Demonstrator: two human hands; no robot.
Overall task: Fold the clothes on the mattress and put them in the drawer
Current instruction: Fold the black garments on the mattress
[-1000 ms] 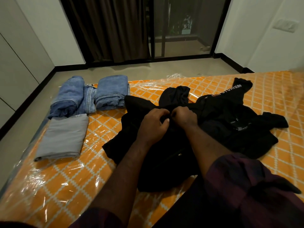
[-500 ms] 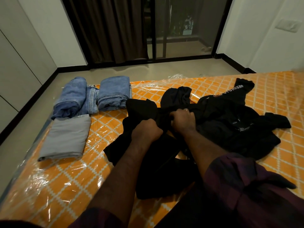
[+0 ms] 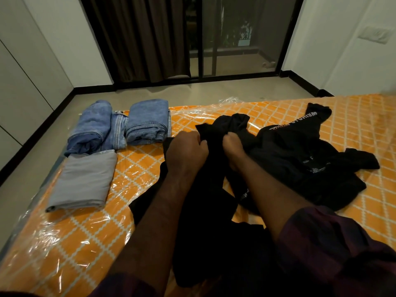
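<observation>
The left hand (image 3: 186, 152) is curled into a fist and grips a bunch of the crumpled black cloth garment (image 3: 205, 221). The right hand (image 3: 233, 146) is just beside it, also curled, and grips the same black fabric. Both hands hold it above the orange mattress with a white diamond pattern under clear plastic wrap (image 3: 70, 243), and the cloth hangs down from them toward the person. A second black garment with white printed letters (image 3: 300, 155) lies crumpled on the mattress, to the right of the hands and touching the held one. On the far left corner of the mattress lie the folded blue denim jeans (image 3: 120, 127). The folded grey cloth (image 3: 82, 181) lies just in front of the jeans, touching them.
</observation>
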